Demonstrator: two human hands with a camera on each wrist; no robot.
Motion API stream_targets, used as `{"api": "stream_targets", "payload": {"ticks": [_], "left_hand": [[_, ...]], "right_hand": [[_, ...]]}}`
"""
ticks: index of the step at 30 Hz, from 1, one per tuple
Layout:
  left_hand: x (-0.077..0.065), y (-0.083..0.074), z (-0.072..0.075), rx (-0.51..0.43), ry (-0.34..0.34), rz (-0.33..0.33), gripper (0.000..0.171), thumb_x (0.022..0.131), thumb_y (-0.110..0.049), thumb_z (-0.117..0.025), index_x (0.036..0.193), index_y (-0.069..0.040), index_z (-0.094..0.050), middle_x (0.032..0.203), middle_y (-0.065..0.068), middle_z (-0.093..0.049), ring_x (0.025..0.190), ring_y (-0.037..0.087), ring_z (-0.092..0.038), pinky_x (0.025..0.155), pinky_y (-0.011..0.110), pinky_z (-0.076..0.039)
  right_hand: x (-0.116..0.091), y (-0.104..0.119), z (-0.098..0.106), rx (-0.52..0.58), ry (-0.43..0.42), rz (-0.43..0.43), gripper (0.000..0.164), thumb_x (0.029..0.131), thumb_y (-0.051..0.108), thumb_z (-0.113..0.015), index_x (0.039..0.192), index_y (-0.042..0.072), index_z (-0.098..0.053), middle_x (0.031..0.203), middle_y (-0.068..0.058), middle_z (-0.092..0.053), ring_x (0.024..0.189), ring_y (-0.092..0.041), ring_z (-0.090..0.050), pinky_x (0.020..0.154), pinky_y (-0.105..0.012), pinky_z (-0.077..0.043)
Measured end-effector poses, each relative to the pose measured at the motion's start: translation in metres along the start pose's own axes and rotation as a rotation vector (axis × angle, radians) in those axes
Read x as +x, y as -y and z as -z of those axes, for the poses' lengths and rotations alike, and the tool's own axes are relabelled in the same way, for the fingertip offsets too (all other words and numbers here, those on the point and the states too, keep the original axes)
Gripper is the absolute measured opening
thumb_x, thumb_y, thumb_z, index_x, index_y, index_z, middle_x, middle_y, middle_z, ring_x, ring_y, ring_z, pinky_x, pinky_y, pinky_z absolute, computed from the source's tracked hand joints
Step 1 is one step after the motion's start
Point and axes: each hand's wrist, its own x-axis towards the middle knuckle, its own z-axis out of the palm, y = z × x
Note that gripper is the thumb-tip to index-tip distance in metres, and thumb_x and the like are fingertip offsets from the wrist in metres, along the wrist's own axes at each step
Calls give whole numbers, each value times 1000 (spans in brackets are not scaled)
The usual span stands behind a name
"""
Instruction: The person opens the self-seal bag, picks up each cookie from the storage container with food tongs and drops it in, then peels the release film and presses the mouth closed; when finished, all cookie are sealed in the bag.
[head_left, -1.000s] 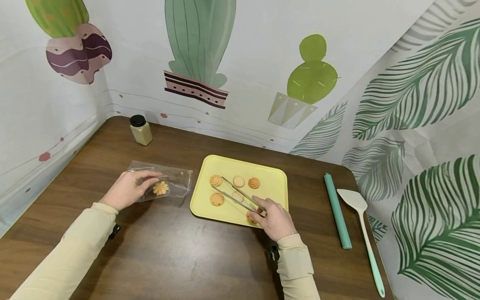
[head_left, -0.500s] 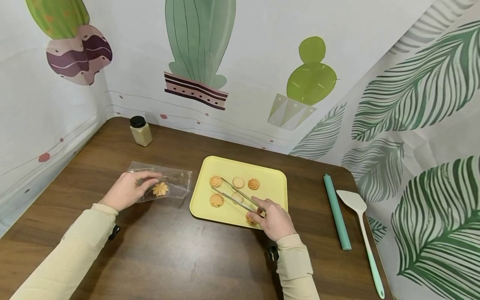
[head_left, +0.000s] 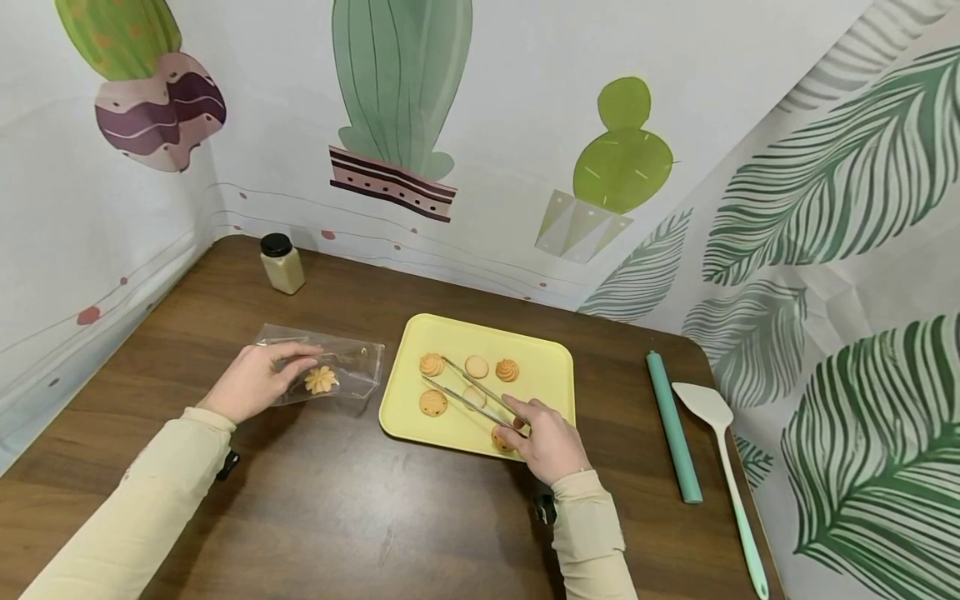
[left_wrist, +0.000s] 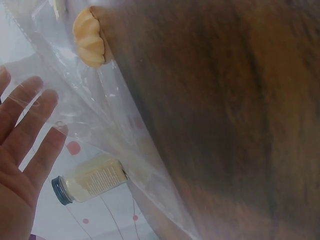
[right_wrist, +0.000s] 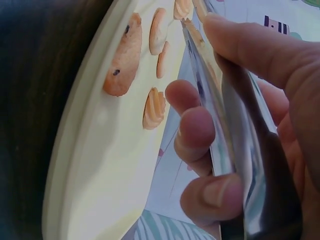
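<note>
My left hand holds a clear plastic bag by its opening; in the left wrist view the film lies over the fingertips. Inside the bag is a flower-shaped cookie. My right hand grips metal tongs over a yellow tray. The tongs' arms are spread, their tips near a swirled cookie and a chip cookie. A pale round cookie shows between the arms. Another chip cookie is partly hidden by the right hand.
Further back on the tray are a plain round cookie and a second swirled cookie. A black-lidded jar stands at the table's back left. To the right lie a green rod and a white-headed spatula.
Both hands, the tongs, the bag and the cookies keep nearly the same places. Only a very slight shift of the whole head view can be seen.
</note>
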Motion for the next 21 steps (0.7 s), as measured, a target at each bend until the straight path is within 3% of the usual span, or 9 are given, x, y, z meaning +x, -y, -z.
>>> {"api": "stream_targets", "payload": {"ticks": [6,14,21], "left_hand": [[-1,1,1,-1,3,-14,20,94,-15,-67,112,-10,-73,112,11,-70,80,14,-60,67,35,-47],[-2,1,2,-20,18,4,21,95,-16,-65,114,-9,-72,114,12,-69,97,23,-65,73,43,-49],[-2,0,3,-32,26,17,21,96,-16,-64,114,-8,-72,116,13,-69,100,26,-65,74,44,-50]], "right_hand": [[1,0,-1,-4,-21,15,51,84,35,-77,130,16,-64,80,8,-58,51,-6,-37,47,-27,-35],[1,0,0,3,-33,18,51,85,35,-77,130,14,-64,83,4,-60,50,-7,-37,47,-28,-36],[5,1,-2,-14,-36,6,51,84,34,-78,129,15,-65,82,3,-61,53,-9,-41,49,-29,-38]]}}
